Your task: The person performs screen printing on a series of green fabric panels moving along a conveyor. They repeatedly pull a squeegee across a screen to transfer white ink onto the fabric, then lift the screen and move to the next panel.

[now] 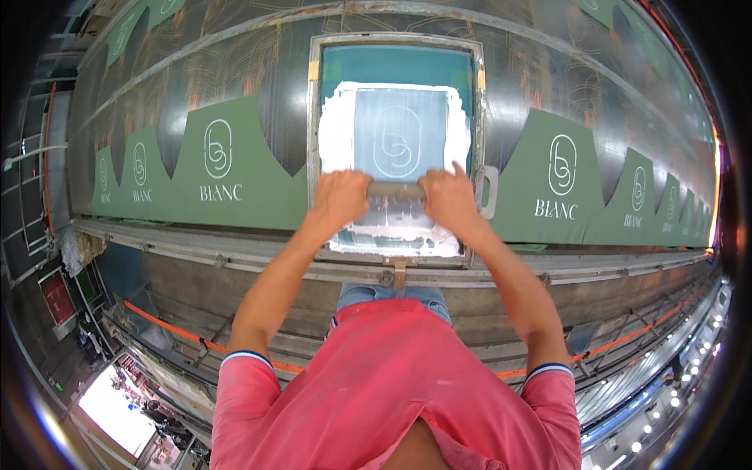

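Both my hands grip a squeegee (395, 189) that lies across the lower half of a screen-printing frame (315, 110). My left hand (342, 197) is closed round its left end. My right hand (452, 200) closes on the right end, its index finger raised. Thick white ink (337, 129) rings the mesh on all sides, and a looped line emblem (397, 141) shows through the middle. Whatever lies under the screen is hidden by it. A grey handle (489, 192) sticks out from the frame's right side.
Green fabric pieces with white prints lie along the metal table (290, 102), one close on the left (227, 133) and one on the right (556, 141), with several more beyond. A rail (313, 270) runs along the table's near edge. Orange strips (180, 333) stretch below it.
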{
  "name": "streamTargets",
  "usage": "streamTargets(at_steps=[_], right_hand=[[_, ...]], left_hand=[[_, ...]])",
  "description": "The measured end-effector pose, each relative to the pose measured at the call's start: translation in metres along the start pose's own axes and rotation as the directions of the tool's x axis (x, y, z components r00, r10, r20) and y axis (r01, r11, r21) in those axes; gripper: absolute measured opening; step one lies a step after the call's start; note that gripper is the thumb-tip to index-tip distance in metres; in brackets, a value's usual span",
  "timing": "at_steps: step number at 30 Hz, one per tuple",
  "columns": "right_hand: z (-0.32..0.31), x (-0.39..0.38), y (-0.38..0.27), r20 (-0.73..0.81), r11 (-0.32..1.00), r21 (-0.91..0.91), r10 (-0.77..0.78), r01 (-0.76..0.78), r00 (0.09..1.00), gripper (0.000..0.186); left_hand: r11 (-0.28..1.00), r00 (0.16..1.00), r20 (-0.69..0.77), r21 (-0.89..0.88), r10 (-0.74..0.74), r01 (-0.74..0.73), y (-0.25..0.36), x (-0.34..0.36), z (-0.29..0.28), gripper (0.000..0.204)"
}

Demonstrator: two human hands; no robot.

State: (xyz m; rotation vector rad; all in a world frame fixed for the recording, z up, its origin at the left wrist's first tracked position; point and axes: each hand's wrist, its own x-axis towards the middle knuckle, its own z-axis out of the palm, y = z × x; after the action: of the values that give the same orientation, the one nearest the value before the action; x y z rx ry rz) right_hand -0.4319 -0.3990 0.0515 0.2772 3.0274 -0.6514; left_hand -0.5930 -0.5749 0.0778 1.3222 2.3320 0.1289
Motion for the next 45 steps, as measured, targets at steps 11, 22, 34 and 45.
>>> streamTargets(at_steps=[11, 22, 34, 45], right_hand=[[-0.029, 0.140, 0.089, -0.029, 0.997, -0.075, -0.011, 0.009, 1.000, 0.016], [0.022, -0.079, -0.038, 0.125, 0.991, 0.124, 0.026, -0.041, 0.992, 0.035], [0.049, -0.050, 0.113, -0.310, 0.685, 0.472, 0.719, -0.555, 0.623, 0.029], [0.092, 0.070, -0.090, -0.351, 0.615, 0.698, 0.741, -0.368, 0.573, 0.028]], left_hand=[[0.994, 0.997, -0.066, 0.100, 0.042, -0.035, -0.037, 0.154, -0.050, 0.015], [0.996, 0.991, -0.127, -0.062, 0.049, -0.057, 0.021, -0.078, 0.065, 0.029], [0.999, 0.999, 0.022, 0.004, 0.032, -0.032, 0.045, -0.068, 0.069, 0.025], [0.996, 0.977, -0.212, -0.082, 0.027, -0.045, -0.152, -0.161, 0.000, 0.029]])
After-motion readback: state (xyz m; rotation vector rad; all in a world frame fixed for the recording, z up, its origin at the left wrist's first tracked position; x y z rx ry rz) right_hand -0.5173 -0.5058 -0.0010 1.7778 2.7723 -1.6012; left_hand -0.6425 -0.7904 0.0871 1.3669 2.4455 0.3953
